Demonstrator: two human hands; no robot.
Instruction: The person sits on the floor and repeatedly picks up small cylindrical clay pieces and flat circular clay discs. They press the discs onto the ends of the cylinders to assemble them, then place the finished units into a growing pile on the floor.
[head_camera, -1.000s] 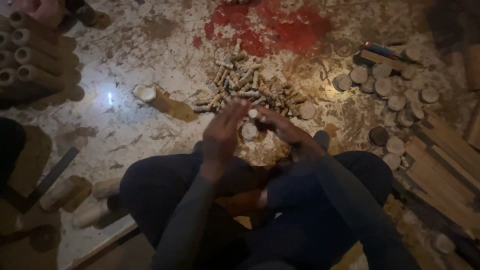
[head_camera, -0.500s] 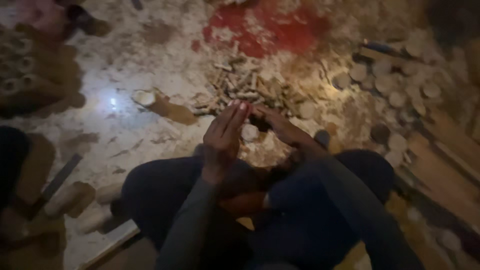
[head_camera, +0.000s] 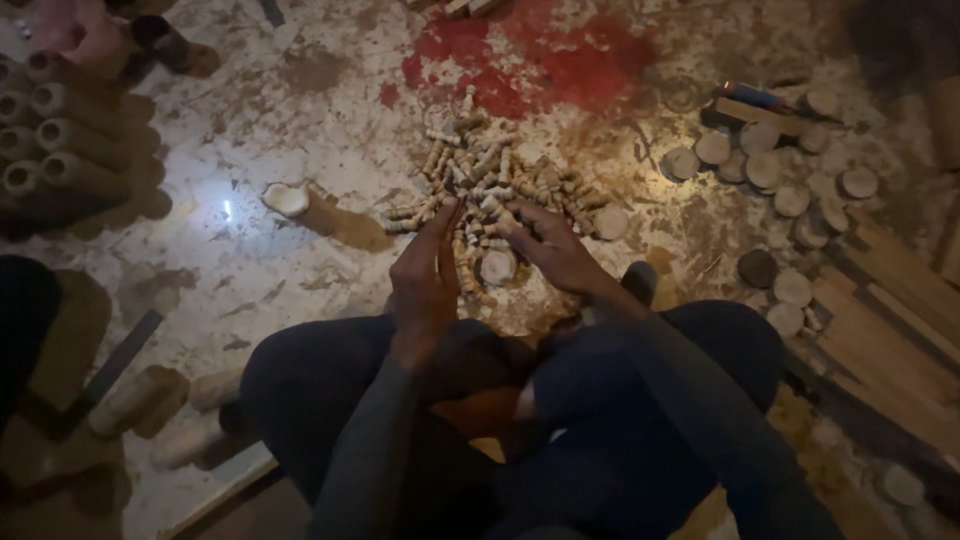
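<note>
I sit cross-legged on a stained floor in dark trousers. A pile of small turned wooden pegs (head_camera: 490, 175) lies in front of my knees. My left hand (head_camera: 424, 278) stands on edge with straight fingers, and its tips touch the near left side of the pile. My right hand (head_camera: 556, 250) reaches into the near right side, its fingertips among the pegs; whether they pinch one is hidden. A round wooden disc (head_camera: 497, 267) lies on the floor between the two hands.
Several wooden discs (head_camera: 775, 175) and a blue-handled tool (head_camera: 752, 96) lie at the right, with wooden slats (head_camera: 895, 310) beside them. Stacked wooden cylinders (head_camera: 50, 150) are at the left, a short cylinder (head_camera: 290, 198) is near the pile, and red paint (head_camera: 560, 60) is beyond it.
Both hands have moved forward from above my knees to the near edge of the peg pile. The small pale piece seen between them earlier is no longer distinct.
</note>
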